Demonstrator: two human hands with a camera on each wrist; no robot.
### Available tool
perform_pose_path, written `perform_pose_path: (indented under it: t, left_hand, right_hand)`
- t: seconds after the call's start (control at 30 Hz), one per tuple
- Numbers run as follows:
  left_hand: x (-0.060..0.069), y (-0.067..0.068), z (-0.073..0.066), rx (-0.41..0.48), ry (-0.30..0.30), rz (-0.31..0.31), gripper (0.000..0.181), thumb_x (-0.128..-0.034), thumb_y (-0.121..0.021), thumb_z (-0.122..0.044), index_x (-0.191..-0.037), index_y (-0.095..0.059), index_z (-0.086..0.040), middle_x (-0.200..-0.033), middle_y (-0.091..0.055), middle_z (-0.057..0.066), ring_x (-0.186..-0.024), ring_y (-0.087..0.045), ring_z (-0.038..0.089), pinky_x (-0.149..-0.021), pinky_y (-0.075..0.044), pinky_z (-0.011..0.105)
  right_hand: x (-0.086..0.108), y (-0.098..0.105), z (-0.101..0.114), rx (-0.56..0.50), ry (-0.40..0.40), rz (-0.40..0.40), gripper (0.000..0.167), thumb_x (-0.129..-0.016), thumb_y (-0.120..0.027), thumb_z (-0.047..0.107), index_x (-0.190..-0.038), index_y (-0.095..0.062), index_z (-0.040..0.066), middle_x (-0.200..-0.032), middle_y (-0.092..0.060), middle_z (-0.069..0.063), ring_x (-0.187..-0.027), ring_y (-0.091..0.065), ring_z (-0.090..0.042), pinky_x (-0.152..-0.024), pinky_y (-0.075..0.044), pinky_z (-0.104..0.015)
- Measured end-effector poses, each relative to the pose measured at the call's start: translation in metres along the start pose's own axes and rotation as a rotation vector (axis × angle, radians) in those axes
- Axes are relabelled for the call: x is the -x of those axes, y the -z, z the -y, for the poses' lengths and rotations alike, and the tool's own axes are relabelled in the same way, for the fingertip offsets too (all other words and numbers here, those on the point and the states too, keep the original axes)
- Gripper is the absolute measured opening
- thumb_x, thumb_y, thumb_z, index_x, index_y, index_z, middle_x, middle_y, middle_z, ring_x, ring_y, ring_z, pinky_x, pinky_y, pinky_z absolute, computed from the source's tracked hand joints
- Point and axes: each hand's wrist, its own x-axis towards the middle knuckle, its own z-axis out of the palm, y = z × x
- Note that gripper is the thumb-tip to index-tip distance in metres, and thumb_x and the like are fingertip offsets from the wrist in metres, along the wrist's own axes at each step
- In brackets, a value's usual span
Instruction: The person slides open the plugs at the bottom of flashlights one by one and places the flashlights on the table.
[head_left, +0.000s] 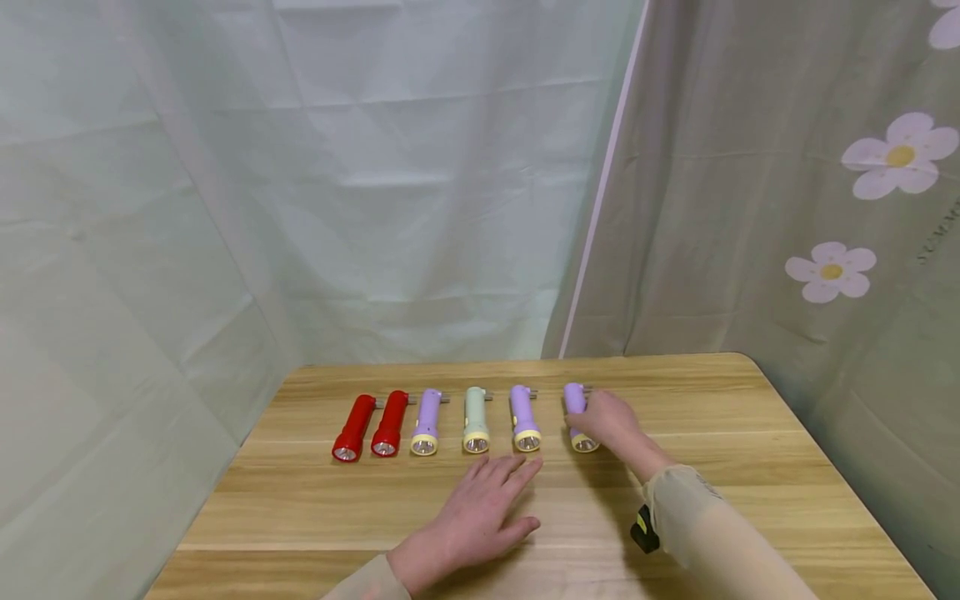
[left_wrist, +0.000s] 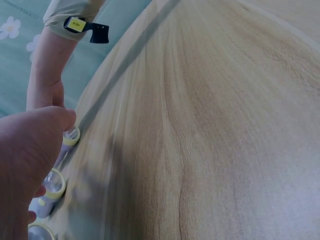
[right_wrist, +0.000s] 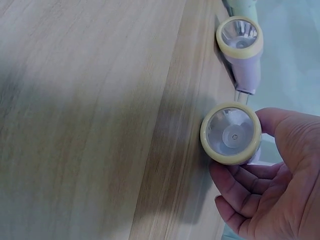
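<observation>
At the right end of a row of flashlights, my right hand (head_left: 611, 421) grips a purple flashlight (head_left: 574, 397) with a pale yellow rim. The right wrist view shows thumb and fingers on either side of its lens head (right_wrist: 230, 132). My left hand (head_left: 483, 510) hovers or rests near the table in front of the row, fingers spread and holding nothing; whether it touches the wood I cannot tell. Closest to its fingertips are another purple flashlight (head_left: 522, 417) and a pale green flashlight (head_left: 476, 418). Metal prongs stick out sideways near the tail ends.
Further left lie a purple flashlight (head_left: 428, 421) and two red flashlights (head_left: 389, 423), lenses toward me. They all lie on a wooden table (head_left: 300, 517) with rounded far corners. Behind it hang pale curtains (head_left: 420, 208), the right one with flowers.
</observation>
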Motion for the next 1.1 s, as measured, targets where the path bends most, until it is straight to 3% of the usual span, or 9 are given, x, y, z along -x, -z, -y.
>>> perform_pose_path:
  t: [0.47,0.6,0.87,1.0,1.1]
  left_hand:
    - [0.003,0.000,0.000,0.025,0.009,0.017,0.078,-0.0989,-0.060,-0.053,-0.163,-0.025,-0.026,-0.154,-0.045,0.009,-0.141,-0.043,0.027,-0.114,-0.031,0.060]
    - [0.003,0.000,0.000,0.041,0.018,0.024,0.078,-0.0989,-0.061,-0.052,-0.164,-0.025,-0.026,-0.155,-0.045,0.009,-0.141,-0.042,0.028,-0.115,-0.030,0.060]
    - [0.004,0.002,0.000,0.050,0.039,0.033,0.077,-0.0991,-0.060,-0.053,-0.163,-0.027,-0.025,-0.156,-0.044,0.009,-0.142,-0.042,0.027,-0.115,-0.029,0.059]
    - [0.003,0.002,0.002,0.051,0.056,0.028,0.077,-0.0987,-0.060,-0.053,-0.162,-0.029,-0.024,-0.156,-0.044,0.009,-0.142,-0.042,0.027,-0.116,-0.028,0.058]
    - [0.003,0.004,0.005,0.054,0.073,0.009,0.077,-0.0981,-0.062,-0.052,-0.162,-0.031,-0.022,-0.155,-0.045,0.008,-0.141,-0.043,0.028,-0.116,-0.029,0.056]
  right_hand:
    - [0.000,0.000,-0.002,-0.026,0.024,0.047,0.043,-0.088,-0.077,0.034,-0.099,-0.066,-0.006,-0.080,-0.064,-0.009,-0.069,-0.061,-0.024,-0.061,-0.051,-0.036]
    - [0.000,0.003,-0.006,-0.025,0.026,0.052,0.044,-0.090,-0.075,0.037,-0.106,-0.067,-0.003,-0.083,-0.066,-0.007,-0.071,-0.061,-0.023,-0.062,-0.049,-0.036]
    - [-0.002,0.004,-0.011,-0.005,0.035,0.051,0.042,-0.093,-0.071,0.044,-0.102,-0.069,0.003,-0.081,-0.065,-0.004,-0.071,-0.060,-0.021,-0.062,-0.047,-0.036]
    - [0.000,0.007,-0.014,0.021,0.034,0.037,0.048,-0.096,-0.065,0.049,-0.104,-0.068,0.003,-0.085,-0.066,-0.009,-0.073,-0.059,-0.024,-0.063,-0.046,-0.039]
    - [0.004,0.011,-0.019,0.059,0.042,0.012,0.057,-0.096,-0.062,0.053,-0.116,-0.068,0.000,-0.103,-0.071,-0.016,-0.085,-0.064,-0.029,-0.070,-0.050,-0.045]
